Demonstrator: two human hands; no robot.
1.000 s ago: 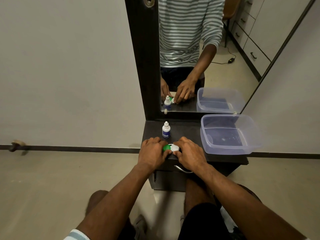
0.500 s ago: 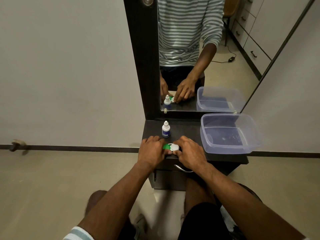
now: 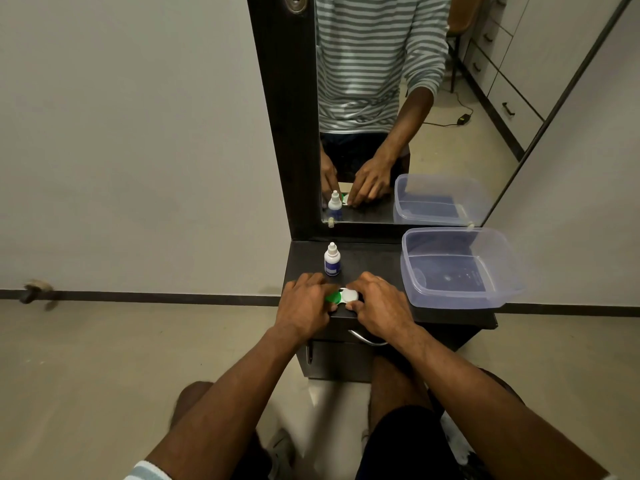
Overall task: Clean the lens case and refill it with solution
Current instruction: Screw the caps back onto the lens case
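Green-and-white lens case point(image 3: 343, 296) pinned on tabletop point(image 3: 374, 261) between left hand point(image 3: 306, 306) and right hand point(image 3: 379, 308), both grips curled around caps, probably for unscrewing. Solution bottle point(image 3: 332, 259) upright just beyond left grip, ready for refilling.

wall point(image 3: 138, 133): grey | floor point(image 3: 104, 375): beige | mirror point(image 3: 485, 81): dark-framed

Bare forearms; a grey-and-white striped sleeve cuff point(image 3: 147, 472) shows at lower left, dark shorts point(image 3: 405, 441) at bottom centre.

Lens case point(image 3: 343, 296), 1 green cap, 1 white, on dark vanity top point(image 3: 374, 261), gripped by left hand point(image 3: 304, 306) and right hand point(image 3: 381, 306). Solution bottle point(image 3: 332, 260) behind; clear tub point(image 3: 457, 268) right; mirror point(image 3: 398, 109).
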